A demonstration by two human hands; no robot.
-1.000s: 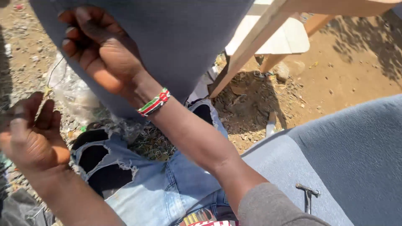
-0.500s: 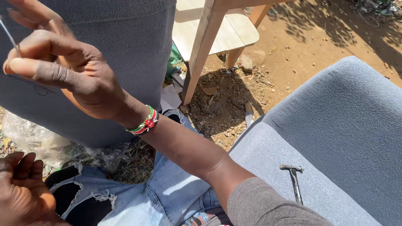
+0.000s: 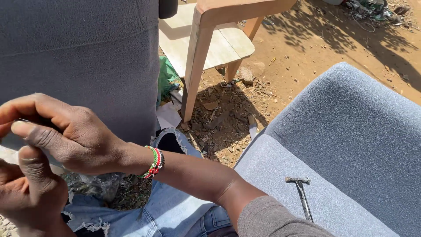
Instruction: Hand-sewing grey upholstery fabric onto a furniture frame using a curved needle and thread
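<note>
My right hand point(image 3: 66, 136) reaches across to the left, in front of a dark grey upholstered panel point(image 3: 87, 57). A beaded band sits on its wrist. Its thumb and fingers are pinched on a thin needle point(image 3: 21, 120), which shows only as a dark sliver. My left hand point(image 3: 30, 193) sits just below at the bottom left, thumb raised against the right hand's fingers. Whether it holds anything is hidden. Both hands hover over my torn blue jeans point(image 3: 144, 215).
A small metal hammer point(image 3: 301, 195) lies on a blue-grey cushion point(image 3: 351, 145) at the right. A bare wooden chair frame point(image 3: 206, 39) stands on the dirt ground point(image 3: 307, 57) behind. Crumpled clear plastic point(image 3: 96, 184) lies on my lap, with green scraps by the panel.
My right hand has come down from the upper left to mid-left. My left hand has risen to meet it. The view has tilted, showing more cushion and hammer.
</note>
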